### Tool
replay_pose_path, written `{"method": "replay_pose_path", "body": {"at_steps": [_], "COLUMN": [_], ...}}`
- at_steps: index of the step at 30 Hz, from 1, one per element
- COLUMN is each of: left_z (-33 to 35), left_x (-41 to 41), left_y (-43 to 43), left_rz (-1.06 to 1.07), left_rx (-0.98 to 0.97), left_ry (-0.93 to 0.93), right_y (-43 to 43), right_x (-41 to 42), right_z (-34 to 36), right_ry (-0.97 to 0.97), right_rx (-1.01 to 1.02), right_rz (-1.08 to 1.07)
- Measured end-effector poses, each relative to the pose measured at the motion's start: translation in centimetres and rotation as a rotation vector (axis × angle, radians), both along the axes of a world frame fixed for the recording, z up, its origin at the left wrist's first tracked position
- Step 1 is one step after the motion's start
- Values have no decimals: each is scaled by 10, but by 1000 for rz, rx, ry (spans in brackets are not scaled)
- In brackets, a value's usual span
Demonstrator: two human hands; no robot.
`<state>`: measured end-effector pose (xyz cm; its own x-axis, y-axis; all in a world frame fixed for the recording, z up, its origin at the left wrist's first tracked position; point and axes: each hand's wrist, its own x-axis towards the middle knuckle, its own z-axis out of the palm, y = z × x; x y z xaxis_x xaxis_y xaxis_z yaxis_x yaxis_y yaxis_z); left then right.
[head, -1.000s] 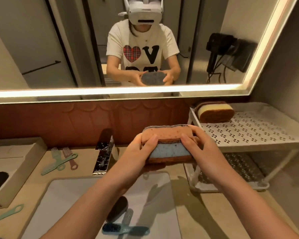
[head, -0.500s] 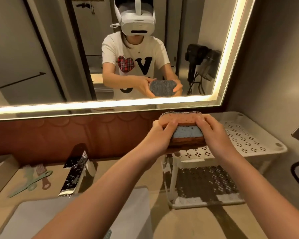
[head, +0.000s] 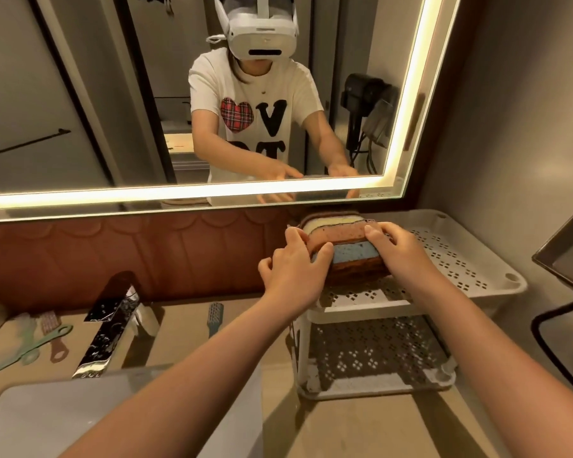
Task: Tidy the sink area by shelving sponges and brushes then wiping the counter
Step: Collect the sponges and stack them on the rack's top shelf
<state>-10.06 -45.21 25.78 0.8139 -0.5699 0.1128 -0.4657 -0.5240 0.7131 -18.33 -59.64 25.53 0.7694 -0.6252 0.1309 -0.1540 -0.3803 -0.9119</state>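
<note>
While the left hand (head: 293, 267) and right hand (head: 402, 254) clamp fingers on the stacked sponges (head: 348, 244) at the rack shelf (head: 460, 259), brushes (head: 215, 317) lie unshelved leftward and wiping remains.

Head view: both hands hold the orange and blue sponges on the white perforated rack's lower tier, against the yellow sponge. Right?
No: the head view shows left hand and right hand holding the orange and blue sponges on the top tier of the white perforated rack, against the yellow sponge.
</note>
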Motion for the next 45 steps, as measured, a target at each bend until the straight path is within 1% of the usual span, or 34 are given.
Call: {"method": "replay_pose_path", "body": {"at_steps": [3,5,8,11,14,16,20,25,29,32,34,36,38,40,45], "left_z": [0,-2,-6,-8,-10,-9,-10,-8,-1,5,10,14,20,25,28], "left_x": [-1,-3,-6,-11,-11,-7,0,2,8,10,9,8,8,11,21], "left_y": [-5,-6,-6,-6,-6,-5,-6,-8,-8,1,14,33,51,74,134], "left_rz": [-24,-33,-24,-21,-1,20,7,-10,-42,-91,-159,-246,-307,-352,-465], "left_rx": [159,232,238,223,305,356,378,365,276,124,-19,-82,-54,-11,154], "left_ry": [-105,-165,-231,-304,-449,-499,-456,-339,-229,-191,-203,-267,-320,-323,-185], "right_y": [-5,-8,-11,-11,-16,-16,-16,-13,-8,5,17,32,48,68,123], "right_x": [4,6,10,12,15,16,17,15,12,7,4,3,1,0,3], "right_z": [-4,-7,-10,-11,-15,-15,-14,-13,-7,-1,6,15,23,28,27], "right_ry": [65,113,168,163,218,245,286,318,345,227,134,72,32,24,80], "right_rx": [31,51,13,40,-29,-41,-37,-76,-277,-460,-541,-569,-572,-573,-508], "right_rz": [-69,-106,-102,-82,-88,-94,-102,-141,-235,-286,-240,-155,-80,-15,196]}}
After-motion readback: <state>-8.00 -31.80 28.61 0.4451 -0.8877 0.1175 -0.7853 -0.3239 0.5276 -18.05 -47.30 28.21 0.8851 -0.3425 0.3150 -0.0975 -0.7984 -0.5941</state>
